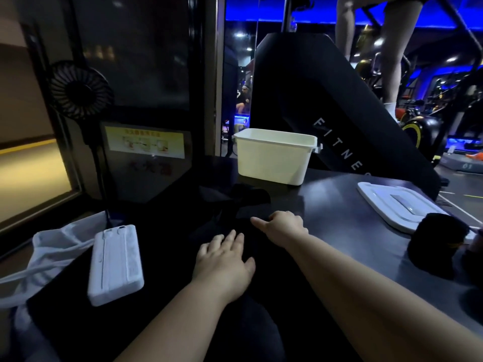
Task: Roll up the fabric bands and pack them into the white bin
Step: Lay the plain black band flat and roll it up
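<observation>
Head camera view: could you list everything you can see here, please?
white bin: one, white, far side of the table, open
lid: one, white, table's right side
fabric band: one, black, spread on the table under the hands
rolled band: one, black, right edge, by the lid
flat case: one, white, left of the hands
mesh bag: one, white, far left
fan: one, black, left background
table: one, dark grey
left hand: flat on the fabric band
right hand: fingers curled on the fabric band; grip unclear

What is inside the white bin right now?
Only the upper inner walls of the white bin show, bare. Its near wall hides the bottom, so whether rolled bands lie inside cannot be told.
</observation>
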{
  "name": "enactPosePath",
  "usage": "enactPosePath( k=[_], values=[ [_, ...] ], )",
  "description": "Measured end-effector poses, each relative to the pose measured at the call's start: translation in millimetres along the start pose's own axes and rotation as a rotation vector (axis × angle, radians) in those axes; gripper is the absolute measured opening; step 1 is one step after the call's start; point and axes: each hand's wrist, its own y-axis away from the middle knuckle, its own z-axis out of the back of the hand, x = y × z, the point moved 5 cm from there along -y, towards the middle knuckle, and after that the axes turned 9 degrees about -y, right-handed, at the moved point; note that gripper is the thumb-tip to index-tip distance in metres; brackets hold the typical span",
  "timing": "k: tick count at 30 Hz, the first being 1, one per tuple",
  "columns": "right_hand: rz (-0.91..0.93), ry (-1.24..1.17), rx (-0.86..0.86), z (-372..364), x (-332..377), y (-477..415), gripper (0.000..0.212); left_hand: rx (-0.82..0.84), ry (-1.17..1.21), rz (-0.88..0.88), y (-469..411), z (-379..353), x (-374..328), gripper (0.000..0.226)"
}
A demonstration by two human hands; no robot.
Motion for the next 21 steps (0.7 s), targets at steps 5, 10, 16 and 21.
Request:
enactPosePath(
  k=[5, 10, 16, 21],
  values=[
    [-0.007, -0.047, -0.044, -10.5, 12.1, -13.0, 0.047, 0.016, 0.01, -0.016, -2.9, -3.2, 1.0, 0.064],
    [-0.059, -0.109, -0.176, -1.1, 3.5, -22.5, 0.038, -0.002, 0.044, -0.013, -2.6, -5.4, 2.1, 0.059],
    [0.059, -0.055, -0.221, -2.2, 7.0, -13.6, 0.042, 0.007, 0.199, -0.008, -2.9, -0.4, 4.8, 0.063],
    [0.139, -0.044, -0.19, 3.9, 10.2, 4.4, 0.056, 0.054, 0.006, -0.021, 0.7, -2.9, 0.5, 0.075]
  ],
)
